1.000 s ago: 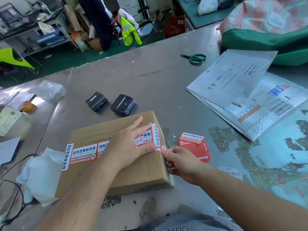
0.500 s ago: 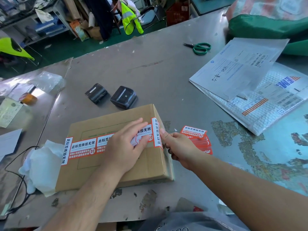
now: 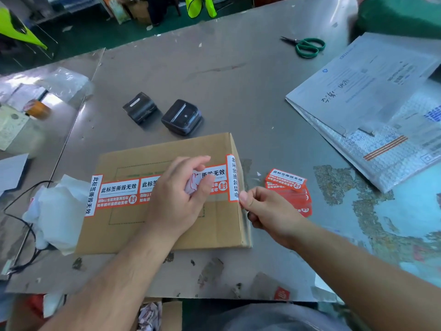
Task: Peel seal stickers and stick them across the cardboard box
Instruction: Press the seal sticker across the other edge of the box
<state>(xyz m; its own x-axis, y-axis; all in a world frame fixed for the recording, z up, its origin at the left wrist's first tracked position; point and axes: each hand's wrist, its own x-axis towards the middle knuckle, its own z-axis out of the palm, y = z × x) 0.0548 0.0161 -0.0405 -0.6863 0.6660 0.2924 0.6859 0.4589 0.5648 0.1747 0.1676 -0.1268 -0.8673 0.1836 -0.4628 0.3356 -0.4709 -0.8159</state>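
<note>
Now both hands (image 3: 176, 199) press stickers (image 3: 119, 193) onto box (image 3: 167, 149).

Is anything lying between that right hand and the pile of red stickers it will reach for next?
Nothing visible. The right hand is at the brown cardboard box's right edge, and the stack of red-and-white seal stickers lies just beyond it on bare grey table.

We see the box (image 3: 164, 206) centred on the bench (image 3: 238, 91), sticker stack (image 3: 286, 185) just right, two printers (image 3: 164, 115) behind, scissors (image 3: 306, 45) far right.
</note>
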